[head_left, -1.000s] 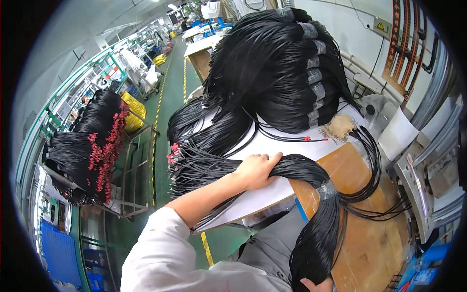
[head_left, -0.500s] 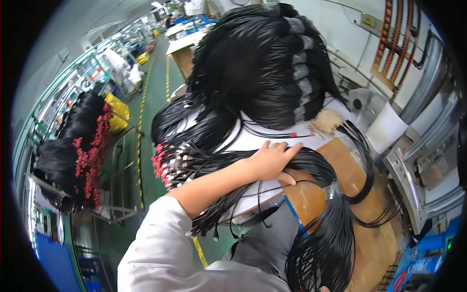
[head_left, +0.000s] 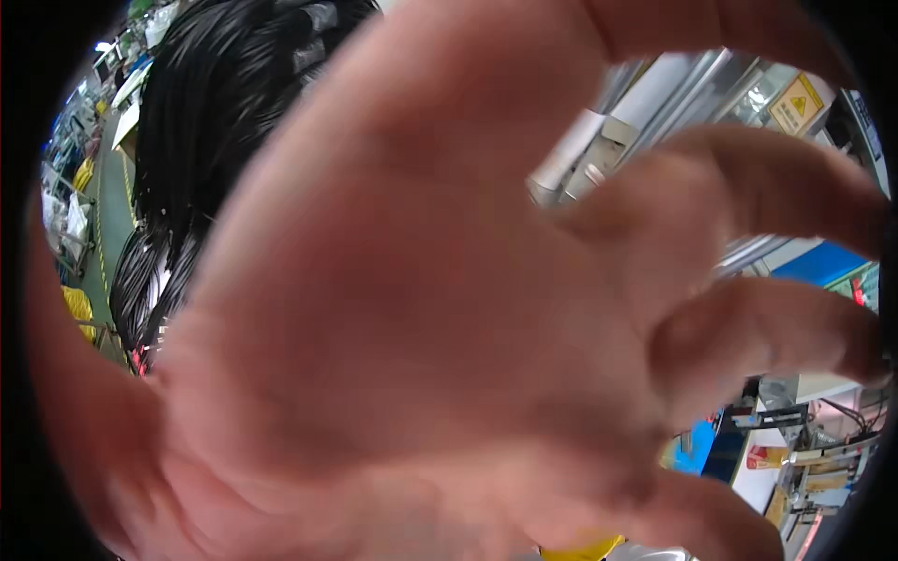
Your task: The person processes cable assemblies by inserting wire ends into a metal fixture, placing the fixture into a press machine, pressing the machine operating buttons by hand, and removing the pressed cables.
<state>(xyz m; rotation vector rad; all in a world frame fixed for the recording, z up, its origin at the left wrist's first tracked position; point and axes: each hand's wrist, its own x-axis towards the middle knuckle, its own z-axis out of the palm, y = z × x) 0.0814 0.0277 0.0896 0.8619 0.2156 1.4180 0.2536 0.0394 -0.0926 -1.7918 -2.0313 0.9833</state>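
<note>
Nearest, what looked like the left hand (head_left: 412,318) filled most of the view, fingers apart and bent, with nothing visible in its grip; the right hand was out of view. Behind its upper left hung black cable bundles (head_left: 201,122), over a white sliver of counter (head_left: 160,282) whose edges were hidden. No cable handling seemed underway; the next move apparently called for lowering that hand clear of the lens. Farther off lay a yellow sack (head_left: 79,310).
</note>
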